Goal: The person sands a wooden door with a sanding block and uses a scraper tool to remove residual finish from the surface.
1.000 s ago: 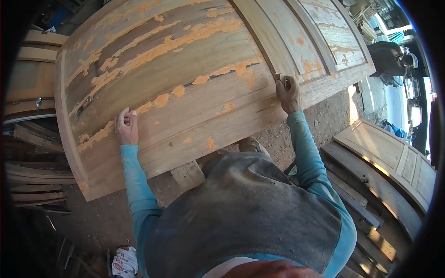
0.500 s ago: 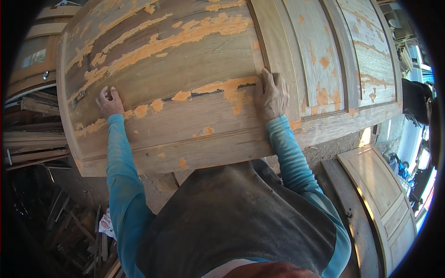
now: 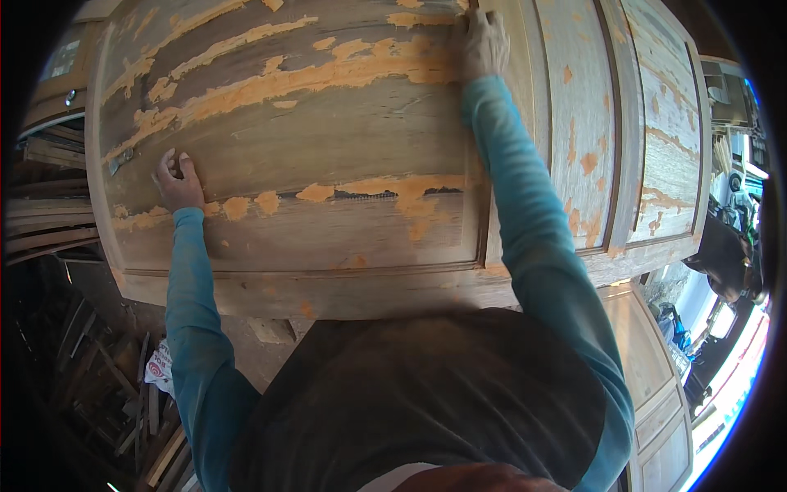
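A wooden panel door (image 3: 328, 135) lies flat in front of me, streaked with orange filler (image 3: 303, 82). My left hand (image 3: 180, 184) rests on its left part, fingers bent and apart, with nothing in them. Beside that hand lies a small greyish flat piece (image 3: 120, 161), too small to name. My right hand (image 3: 486, 51) is at the far part of the door, over the raised moulding (image 3: 484, 217) along the large panel's right edge. Its fingers are curled down and slightly blurred; whatever they hold is hidden beneath them.
Wood strips (image 3: 53, 193) are stacked left of the door, with scrap wood (image 3: 98, 369) and a white bag (image 3: 159, 367) below. Another panel door (image 3: 648, 369) stands at lower right. Dark gear (image 3: 721, 262) sits past the door's right end.
My right hand has slid away from me along the moulding, to the far part of the door. My left hand stays at the same spot on the panel. My body leans farther over the door.
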The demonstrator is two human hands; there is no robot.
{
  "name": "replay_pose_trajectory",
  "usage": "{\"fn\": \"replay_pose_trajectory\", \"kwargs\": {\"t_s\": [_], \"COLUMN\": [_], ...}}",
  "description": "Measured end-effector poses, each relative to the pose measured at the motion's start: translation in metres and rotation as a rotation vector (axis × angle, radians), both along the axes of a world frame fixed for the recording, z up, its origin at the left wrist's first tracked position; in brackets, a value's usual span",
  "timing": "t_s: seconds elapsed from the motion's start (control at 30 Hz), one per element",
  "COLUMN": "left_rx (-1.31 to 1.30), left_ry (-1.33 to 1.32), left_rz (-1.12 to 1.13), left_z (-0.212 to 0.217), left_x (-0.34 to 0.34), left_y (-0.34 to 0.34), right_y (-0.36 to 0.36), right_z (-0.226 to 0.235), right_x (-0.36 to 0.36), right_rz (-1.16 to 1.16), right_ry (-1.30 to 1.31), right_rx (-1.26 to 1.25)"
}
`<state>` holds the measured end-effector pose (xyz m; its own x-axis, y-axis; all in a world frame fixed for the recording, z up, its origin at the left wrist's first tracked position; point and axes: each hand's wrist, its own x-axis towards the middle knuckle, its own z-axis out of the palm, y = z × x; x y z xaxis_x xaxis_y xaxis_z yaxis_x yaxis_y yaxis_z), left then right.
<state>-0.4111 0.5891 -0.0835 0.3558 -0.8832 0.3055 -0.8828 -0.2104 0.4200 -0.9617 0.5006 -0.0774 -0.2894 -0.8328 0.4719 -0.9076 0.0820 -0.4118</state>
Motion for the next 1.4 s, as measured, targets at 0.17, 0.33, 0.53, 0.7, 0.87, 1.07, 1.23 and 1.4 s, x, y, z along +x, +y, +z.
{"fn": "replay_pose_trajectory", "kwargs": {"t_s": [0.17,0.33,0.53,0.7,0.87,1.07,1.23,1.4], "left_rx": [-0.011,0.048,0.001,0.007,0.091,0.054,0.035,0.085], "left_ry": [0.011,-0.023,-0.025,-0.014,0.053,0.021,-0.004,-0.019], "left_rz": [0.003,0.043,-0.016,0.013,0.066,-0.007,0.035,0.075], "left_z": [-0.006,-0.001,0.0,-0.006,-0.001,-0.014,-0.021,-0.018], "left_x": [0.013,0.014,0.005,0.017,0.014,0.023,0.042,0.032], "left_y": [0.019,0.028,-0.002,0.018,0.026,-0.008,0.026,0.018], "right_y": [0.049,0.166,-0.088,0.049,0.197,-0.003,0.193,0.237], "right_z": [0.018,0.023,0.007,0.006,0.015,0.008,0.021,0.019], "right_x": [0.023,0.04,-0.007,0.021,0.038,-0.002,0.042,0.048], "right_rz": [0.066,0.092,-0.03,0.057,0.114,0.014,0.104,0.062], "right_ry": [-0.09,-0.216,0.024,-0.003,-0.127,0.035,-0.005,0.029], "right_rx": [0.189,0.145,0.008,0.222,0.139,0.065,0.182,0.176]}}
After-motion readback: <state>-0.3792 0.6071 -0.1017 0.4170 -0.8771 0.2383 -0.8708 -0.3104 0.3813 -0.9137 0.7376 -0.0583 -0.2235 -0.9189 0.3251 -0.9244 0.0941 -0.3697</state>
